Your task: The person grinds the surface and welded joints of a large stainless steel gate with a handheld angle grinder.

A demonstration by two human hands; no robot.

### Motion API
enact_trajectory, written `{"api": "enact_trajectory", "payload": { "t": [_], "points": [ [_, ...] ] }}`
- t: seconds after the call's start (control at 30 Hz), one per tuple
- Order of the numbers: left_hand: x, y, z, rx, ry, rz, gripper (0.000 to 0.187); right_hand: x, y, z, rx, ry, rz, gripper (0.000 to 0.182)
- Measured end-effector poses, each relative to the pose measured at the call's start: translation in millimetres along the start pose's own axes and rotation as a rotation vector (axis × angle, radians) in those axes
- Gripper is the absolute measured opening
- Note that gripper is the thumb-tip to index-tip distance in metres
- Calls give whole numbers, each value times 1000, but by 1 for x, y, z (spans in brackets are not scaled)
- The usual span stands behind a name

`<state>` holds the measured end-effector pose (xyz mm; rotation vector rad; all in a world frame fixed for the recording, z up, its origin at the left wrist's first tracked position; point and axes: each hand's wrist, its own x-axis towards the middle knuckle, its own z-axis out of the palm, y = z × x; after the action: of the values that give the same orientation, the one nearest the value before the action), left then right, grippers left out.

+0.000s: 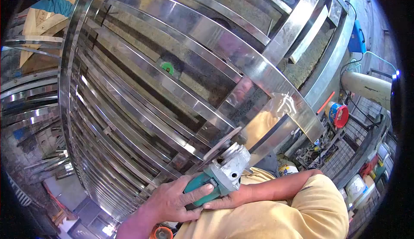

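You hold the angle grinder (217, 172) low in the view, just below the curved stainless frame (172, 79). Your left hand (174, 200) is wrapped around the teal body; your right hand (233, 199) closes against the underside of the grey gear head. Both hands are shut on the tool. The grinding disc (222, 144) stands tilted, its edge at or very near a polished slat (276, 114); contact cannot be confirmed.

Hazards, as a judgement:
- The disc sits among closely spaced slats. A tilt of the tool could wedge the disc between two strips and kick the grinder back toward your chest.
- The slat edges look thin and bare. A slip could drag your right hand's knuckles across one.
- No guard is visible over the disc from this view, and your yellow sleeve (319, 196) lies near it.

Open room: withdraw downward and toward your body. To your right, a red bucket (338, 114) and floor clutter narrow the way.
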<state>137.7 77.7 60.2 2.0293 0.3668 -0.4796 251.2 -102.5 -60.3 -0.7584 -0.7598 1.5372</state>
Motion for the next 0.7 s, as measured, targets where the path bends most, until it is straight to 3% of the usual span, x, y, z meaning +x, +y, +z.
{"api": "enact_trajectory", "payload": {
  "t": [0.3,0.6,0.7],
  "points": [
    [3,-6,-1,-70,-33,20,107,-1,-7,-1,106,-30,122,42],
    [-8,-9,3,-71,-14,-10,107,-2,3,7,-6,-23,71,45],
    [-20,-8,14,-2,109,28,93,6,-4,8,27,-62,70,47]
  ]
}}
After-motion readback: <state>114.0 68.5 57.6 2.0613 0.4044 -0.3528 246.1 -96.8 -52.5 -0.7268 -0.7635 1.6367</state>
